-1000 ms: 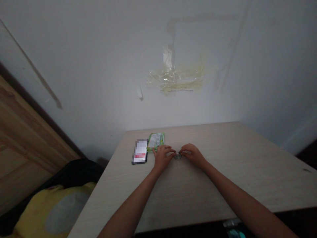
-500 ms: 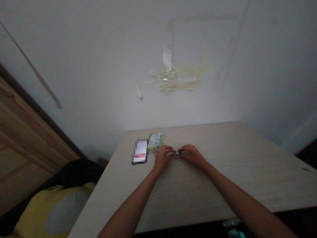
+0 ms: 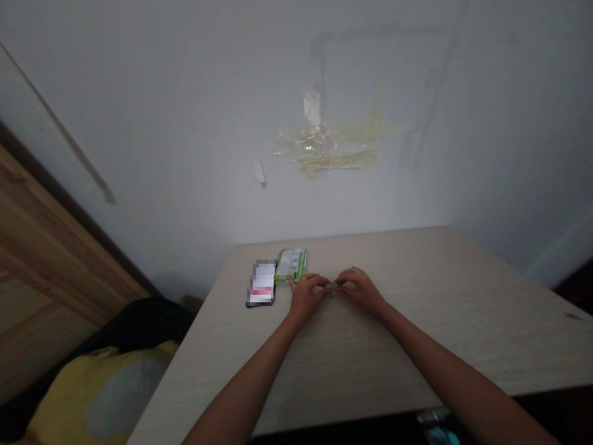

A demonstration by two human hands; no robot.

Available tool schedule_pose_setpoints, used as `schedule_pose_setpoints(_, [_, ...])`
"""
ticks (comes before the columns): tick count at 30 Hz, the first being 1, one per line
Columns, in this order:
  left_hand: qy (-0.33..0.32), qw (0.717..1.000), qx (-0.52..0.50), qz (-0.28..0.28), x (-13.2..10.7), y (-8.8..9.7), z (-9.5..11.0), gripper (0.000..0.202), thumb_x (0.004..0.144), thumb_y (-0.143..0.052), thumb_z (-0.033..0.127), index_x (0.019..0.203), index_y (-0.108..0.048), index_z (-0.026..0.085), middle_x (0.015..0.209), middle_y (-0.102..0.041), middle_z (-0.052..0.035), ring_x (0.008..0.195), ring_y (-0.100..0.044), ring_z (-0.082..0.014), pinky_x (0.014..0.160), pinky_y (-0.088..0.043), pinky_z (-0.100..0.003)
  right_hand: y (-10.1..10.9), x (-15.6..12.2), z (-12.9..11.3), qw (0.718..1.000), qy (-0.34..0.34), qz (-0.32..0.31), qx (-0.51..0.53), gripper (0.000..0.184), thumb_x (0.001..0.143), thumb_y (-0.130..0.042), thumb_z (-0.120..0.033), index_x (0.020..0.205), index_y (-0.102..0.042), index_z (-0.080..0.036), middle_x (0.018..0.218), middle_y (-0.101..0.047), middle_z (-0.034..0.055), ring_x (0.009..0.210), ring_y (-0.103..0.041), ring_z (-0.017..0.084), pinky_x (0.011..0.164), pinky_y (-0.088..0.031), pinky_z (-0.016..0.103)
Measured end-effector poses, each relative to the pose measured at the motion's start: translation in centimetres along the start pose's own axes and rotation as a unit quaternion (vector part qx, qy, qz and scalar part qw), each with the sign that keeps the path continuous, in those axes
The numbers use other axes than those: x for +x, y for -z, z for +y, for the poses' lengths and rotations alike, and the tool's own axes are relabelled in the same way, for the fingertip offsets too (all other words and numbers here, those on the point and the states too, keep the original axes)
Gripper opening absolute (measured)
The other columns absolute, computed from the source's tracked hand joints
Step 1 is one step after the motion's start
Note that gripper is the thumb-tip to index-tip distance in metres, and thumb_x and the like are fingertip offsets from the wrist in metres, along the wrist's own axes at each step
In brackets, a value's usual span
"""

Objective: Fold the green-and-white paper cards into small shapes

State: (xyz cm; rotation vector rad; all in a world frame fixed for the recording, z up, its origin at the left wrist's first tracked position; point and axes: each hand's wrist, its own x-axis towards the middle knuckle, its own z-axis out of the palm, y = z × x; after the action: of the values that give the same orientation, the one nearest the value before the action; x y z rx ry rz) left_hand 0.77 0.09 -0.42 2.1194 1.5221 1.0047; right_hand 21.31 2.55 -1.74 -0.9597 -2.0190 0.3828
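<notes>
Between my two hands is a tiny, partly clear object (image 3: 332,288), too small and dim to name. My left hand (image 3: 306,294) pinches it from the left with thumb and fingertips. From the right, the fingertips of my right hand (image 3: 362,289) are closed on its other side. Both hands are low over the pale wooden table (image 3: 352,358). Just beyond my left hand lies a green and white packet (image 3: 291,264), its near edge close to my thumb. A phone (image 3: 262,284) with a lit, blurred screen lies flat to the left of the packet.
A grey wall (image 3: 194,123) with peeling clear tape (image 3: 324,148) rises behind the table. On the lower left, a yellow and grey cushion-like thing (image 3: 102,389) sits beside a wooden panel (image 3: 37,266). Something shiny with a teal part (image 3: 440,426) shows below the table's front edge.
Both hands stay almost in place around the small object. My right fingers have shifted slightly, and the object has turned or moved a little to the right.
</notes>
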Motion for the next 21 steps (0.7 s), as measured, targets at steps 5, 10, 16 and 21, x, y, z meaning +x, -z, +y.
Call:
schedule_pose_setpoints(5, [0.006, 1.000, -0.008, 0.020, 0.04, 0.14, 0.18, 0.014, 0.082, -0.066, 0.032, 0.095, -0.071, 0.032, 0.092, -0.074, 0.0017, 0.100, -0.063, -0.0207, 0.109, 0.015, -0.063, -0.29, 0.05, -0.23, 1.000, -0.010, 0.001, 0.024, 0.011, 0.079, -0.070, -0.026, 0.090, -0.072, -0.023, 0.085, -0.069, 0.0039, 0.083, -0.061, 0.019, 0.082, -0.046, 0.035])
schedule_pose_setpoints(10, [0.031, 0.999, -0.033, 0.023, 0.09, 0.22, 0.36, 0.014, 0.081, -0.066, 0.036, 0.093, -0.071, 0.031, 0.095, -0.074, 0.0010, 0.101, -0.063, -0.0221, 0.109, 0.013, -0.064, -0.52, 0.01, -0.23, 0.999, -0.018, 0.006, 0.047, 0.021, 0.081, -0.070, -0.029, 0.100, -0.070, -0.023, 0.082, -0.068, 0.0033, 0.083, -0.061, 0.019, 0.082, -0.046, 0.035])
schedule_pose_setpoints(16, [0.029, 0.999, -0.021, 0.024, 0.09, -0.08, 0.09, 0.016, 0.081, -0.065, 0.042, 0.091, -0.073, 0.032, 0.100, -0.073, -0.0002, 0.108, -0.060, -0.0237, 0.109, 0.013, -0.064, -0.53, -0.13, -0.20, 0.996, -0.028, 0.013, 0.078, 0.019, 0.080, -0.070, -0.036, 0.095, -0.071, -0.023, 0.080, -0.067, 0.0036, 0.081, -0.061, 0.020, 0.079, -0.048, 0.035])
schedule_pose_setpoints(21, [0.026, 0.999, 0.001, 0.045, 0.17, -0.39, -0.20, 0.013, 0.082, -0.064, 0.041, 0.087, -0.073, 0.033, 0.106, -0.071, 0.0000, 0.116, -0.055, -0.0252, 0.110, 0.005, -0.067, -0.46, -0.13, -0.40, 0.996, -0.037, 0.005, 0.087, 0.021, 0.080, -0.070, -0.039, 0.095, -0.072, -0.025, 0.079, -0.067, 0.0029, 0.081, -0.061, 0.020, 0.080, -0.048, 0.035])
